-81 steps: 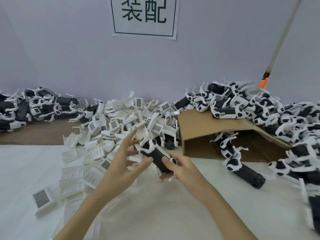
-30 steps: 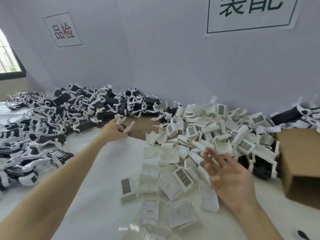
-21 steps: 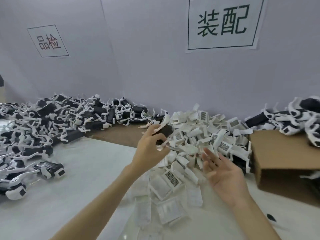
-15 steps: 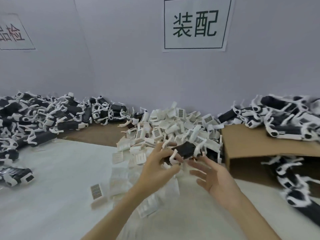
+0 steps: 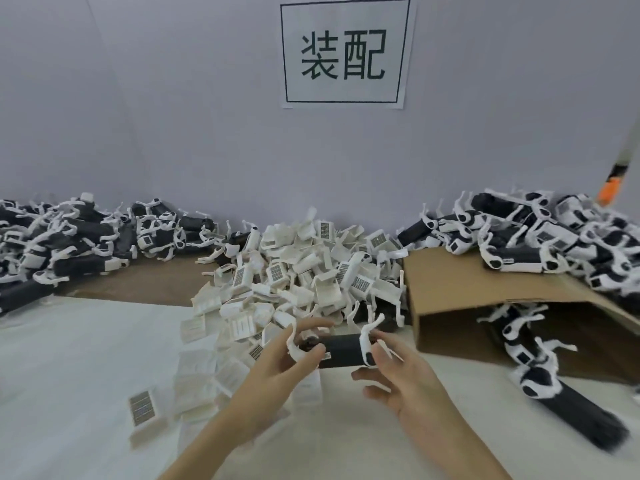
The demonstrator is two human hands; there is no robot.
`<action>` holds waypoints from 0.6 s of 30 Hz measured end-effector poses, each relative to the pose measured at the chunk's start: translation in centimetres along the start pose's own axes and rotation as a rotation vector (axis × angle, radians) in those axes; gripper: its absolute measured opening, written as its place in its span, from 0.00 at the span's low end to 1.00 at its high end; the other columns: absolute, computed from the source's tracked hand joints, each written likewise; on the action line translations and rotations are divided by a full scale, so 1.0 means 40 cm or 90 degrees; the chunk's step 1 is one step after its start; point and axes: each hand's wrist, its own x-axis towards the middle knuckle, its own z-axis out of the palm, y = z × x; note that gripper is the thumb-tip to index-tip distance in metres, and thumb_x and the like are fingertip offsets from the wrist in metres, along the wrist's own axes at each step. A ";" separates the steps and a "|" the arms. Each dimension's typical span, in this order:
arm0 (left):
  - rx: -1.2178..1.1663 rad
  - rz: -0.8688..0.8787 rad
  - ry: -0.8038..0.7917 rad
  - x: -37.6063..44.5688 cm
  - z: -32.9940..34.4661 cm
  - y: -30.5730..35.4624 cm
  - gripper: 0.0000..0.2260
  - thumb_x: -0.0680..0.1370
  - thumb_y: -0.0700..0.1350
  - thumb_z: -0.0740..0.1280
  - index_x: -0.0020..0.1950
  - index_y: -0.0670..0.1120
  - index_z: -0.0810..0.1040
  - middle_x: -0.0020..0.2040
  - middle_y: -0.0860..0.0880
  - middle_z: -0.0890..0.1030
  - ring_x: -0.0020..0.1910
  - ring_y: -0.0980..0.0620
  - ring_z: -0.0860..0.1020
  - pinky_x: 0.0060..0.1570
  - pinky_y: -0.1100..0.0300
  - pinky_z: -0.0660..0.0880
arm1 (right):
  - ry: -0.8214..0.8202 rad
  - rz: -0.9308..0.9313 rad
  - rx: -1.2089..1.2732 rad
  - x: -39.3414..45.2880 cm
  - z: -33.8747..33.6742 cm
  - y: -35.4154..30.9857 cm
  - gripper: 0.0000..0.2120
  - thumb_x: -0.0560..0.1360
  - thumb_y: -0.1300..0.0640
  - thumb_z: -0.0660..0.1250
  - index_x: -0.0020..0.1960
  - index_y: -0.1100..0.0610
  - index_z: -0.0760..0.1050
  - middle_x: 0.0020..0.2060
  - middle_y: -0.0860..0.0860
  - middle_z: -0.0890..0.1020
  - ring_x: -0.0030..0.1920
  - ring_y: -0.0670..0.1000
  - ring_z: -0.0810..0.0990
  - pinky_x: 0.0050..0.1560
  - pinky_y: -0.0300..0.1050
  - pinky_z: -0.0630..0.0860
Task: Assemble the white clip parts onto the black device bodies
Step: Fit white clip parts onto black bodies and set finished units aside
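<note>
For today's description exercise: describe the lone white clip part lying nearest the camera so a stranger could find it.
Start at the big pile of white clips mid-table under the wall sign. Follow its spill toward the camera, left of the left hand. The lone clip lies apart, its dark grid facing up.

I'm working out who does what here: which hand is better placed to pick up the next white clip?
Right hand: its fingers look loose at the black body's end, while the left hand grips it.

Plain pale grey wall (image 5: pixel 180 133) at the back, with a white paper sign (image 5: pixel 344 51) carrying two dark characters. Worktop (image 5: pixel 69 393) has a white covering, brown at the far edge.
</note>
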 end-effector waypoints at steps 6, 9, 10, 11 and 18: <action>0.000 0.028 0.008 -0.001 0.010 0.026 0.19 0.83 0.54 0.70 0.73 0.65 0.76 0.61 0.50 0.86 0.59 0.48 0.86 0.64 0.62 0.78 | 0.048 0.004 -0.049 -0.008 0.008 0.007 0.35 0.64 0.51 0.85 0.67 0.57 0.80 0.54 0.61 0.85 0.49 0.58 0.87 0.43 0.45 0.82; 0.040 0.055 0.000 -0.007 0.004 0.041 0.25 0.82 0.51 0.71 0.77 0.69 0.70 0.60 0.52 0.85 0.55 0.52 0.87 0.61 0.63 0.80 | 0.020 0.020 -0.004 -0.019 0.005 0.008 0.31 0.68 0.51 0.84 0.67 0.56 0.79 0.59 0.62 0.84 0.54 0.59 0.87 0.45 0.45 0.82; 0.051 0.071 -0.004 -0.010 -0.001 0.044 0.29 0.82 0.48 0.72 0.79 0.69 0.67 0.56 0.53 0.84 0.50 0.56 0.87 0.55 0.66 0.80 | 0.003 0.021 0.004 -0.022 0.005 0.009 0.29 0.69 0.52 0.83 0.67 0.55 0.78 0.60 0.61 0.83 0.56 0.59 0.86 0.46 0.45 0.82; 0.055 0.083 -0.010 -0.010 -0.008 0.044 0.34 0.82 0.46 0.73 0.80 0.71 0.62 0.52 0.52 0.83 0.46 0.58 0.86 0.49 0.68 0.80 | -0.016 0.021 0.012 -0.024 0.006 0.009 0.27 0.70 0.53 0.82 0.67 0.53 0.79 0.61 0.61 0.83 0.58 0.60 0.86 0.48 0.45 0.82; 0.099 0.060 -0.069 0.008 -0.066 0.037 0.35 0.76 0.43 0.80 0.78 0.59 0.69 0.70 0.53 0.80 0.67 0.46 0.81 0.54 0.58 0.82 | -0.203 0.104 0.065 -0.035 -0.002 -0.018 0.36 0.70 0.52 0.83 0.73 0.36 0.73 0.65 0.60 0.82 0.58 0.65 0.84 0.44 0.47 0.83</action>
